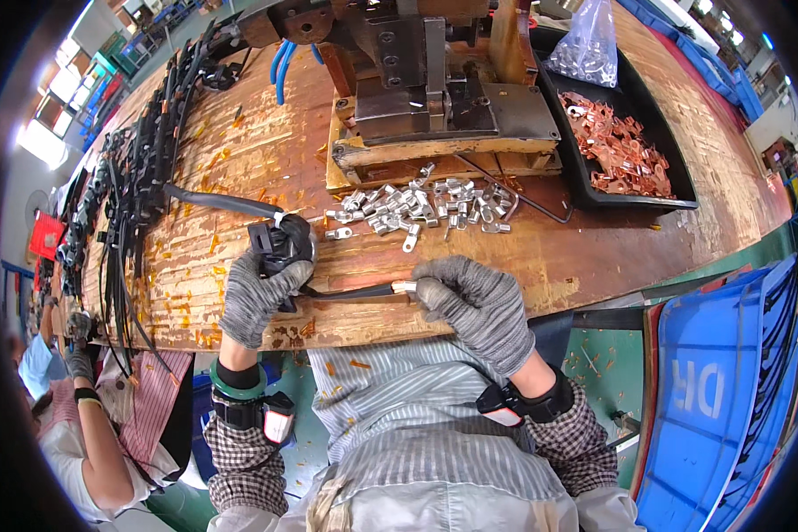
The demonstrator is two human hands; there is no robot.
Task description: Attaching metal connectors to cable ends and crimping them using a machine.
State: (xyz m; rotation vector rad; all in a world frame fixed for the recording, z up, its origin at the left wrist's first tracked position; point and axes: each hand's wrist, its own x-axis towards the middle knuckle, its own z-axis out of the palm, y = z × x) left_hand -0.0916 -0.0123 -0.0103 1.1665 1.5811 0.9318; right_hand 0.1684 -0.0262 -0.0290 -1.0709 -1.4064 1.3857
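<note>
My left hand [259,300], in a grey knit glove, is closed round a black plug-like connector [284,244] with cable wrapped about it. From there a black cable [359,291] runs right along the front of the table. Its bare, light-coloured end [404,287] sits at the fingertips of my right hand [474,306], also gloved and pinched together. Whether a metal lug is on that end I cannot make out. Just beyond lies a loose pile of silver cable lugs [399,208]. Behind the pile stands a dark metal press [434,106] on a wooden base.
A black tray [634,202] at the right holds copper pieces [616,146] and a bag of silver lugs [585,53]. Black cables [137,186] are heaped at the left. A hex key [541,206] lies before the press. Blue bins [709,390] stand at right; another person's arm [102,443] is at left.
</note>
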